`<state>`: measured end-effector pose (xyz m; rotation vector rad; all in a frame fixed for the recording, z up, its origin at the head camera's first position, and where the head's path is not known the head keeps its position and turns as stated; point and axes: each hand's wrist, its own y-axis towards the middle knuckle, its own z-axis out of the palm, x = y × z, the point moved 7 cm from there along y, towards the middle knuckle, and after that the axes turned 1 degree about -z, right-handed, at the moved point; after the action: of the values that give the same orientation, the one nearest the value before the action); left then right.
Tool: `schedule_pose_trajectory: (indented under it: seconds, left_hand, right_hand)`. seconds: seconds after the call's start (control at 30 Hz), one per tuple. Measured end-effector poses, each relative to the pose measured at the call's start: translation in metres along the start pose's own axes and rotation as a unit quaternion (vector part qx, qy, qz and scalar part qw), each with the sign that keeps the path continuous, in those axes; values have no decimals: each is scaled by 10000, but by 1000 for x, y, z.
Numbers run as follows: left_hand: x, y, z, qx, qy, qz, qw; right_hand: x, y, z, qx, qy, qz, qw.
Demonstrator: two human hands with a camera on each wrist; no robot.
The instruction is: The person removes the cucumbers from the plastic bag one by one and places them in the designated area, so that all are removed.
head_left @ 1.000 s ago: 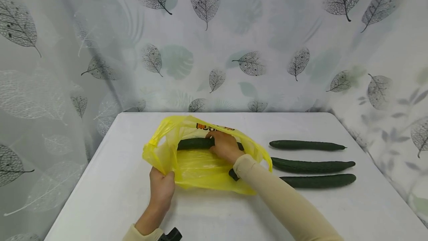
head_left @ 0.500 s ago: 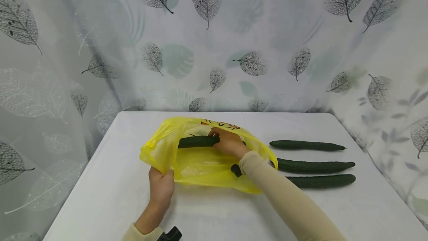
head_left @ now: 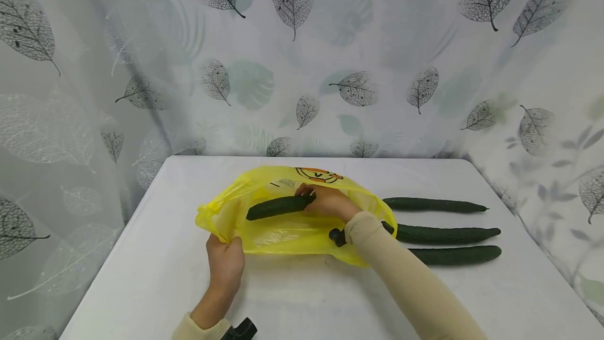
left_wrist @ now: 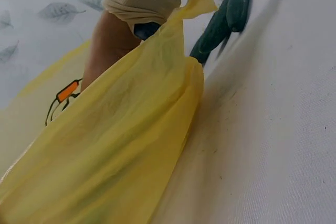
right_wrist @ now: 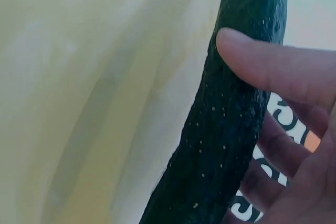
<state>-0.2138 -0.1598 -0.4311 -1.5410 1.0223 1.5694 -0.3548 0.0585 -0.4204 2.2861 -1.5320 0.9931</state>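
In the head view, a dark green cucumber [head_left: 276, 208] lies inside the mouth of a yellow plastic bag [head_left: 288, 237], its left end tipped down. My right hand [head_left: 330, 202] reaches into the bag and grips the cucumber near its right part. The right wrist view shows the thumb across one side of the cucumber [right_wrist: 215, 129] and the fingers behind it. My left hand [head_left: 225, 266] holds the bag's lower left rim, with the thumb on top. That hand is out of sight in the left wrist view, where the bag [left_wrist: 121, 129] covers much of the frame.
On the white table [head_left: 141, 277], three more cucumbers lie to the right: a far one [head_left: 434, 204], a middle one [head_left: 448, 234] and a near one [head_left: 457, 255]. Their left ends are partly hidden by the bag or right sleeve [head_left: 406, 277]. A leaf-patterned curtain [head_left: 302, 67] stands behind.
My right hand has shifted a little to the right, and the cucumber's left end has dipped. The bag's right side has spread rightward, showing more of its print. My left hand has barely moved.
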Motion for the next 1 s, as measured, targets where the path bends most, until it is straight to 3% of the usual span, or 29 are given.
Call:
schedule_pose_trajectory:
  seconds: [0.27,0.43,0.63,0.83,1.0]
  left_hand:
    - [1,1,-2,-18,24,-119,9999]
    - [1,1,-4,-86,-9,-139,9999]
    - [3,2,-8,-345,-127,-137,9992]
    - [1,2,-8,-303,-184,62,9994]
    - [-3,1,-9,-289,-468,328,9979]
  right_hand:
    - [4,-2,-1,324,291,-636,9970]
    - [3,-9,2,543,736,-851,9922]
    - [9,-20,5,893,1355,-1169,9798]
    - [15,-30,7,1130,1768,-955,9731]
    - [30,-37,9,1414,2256,-1317,9549]
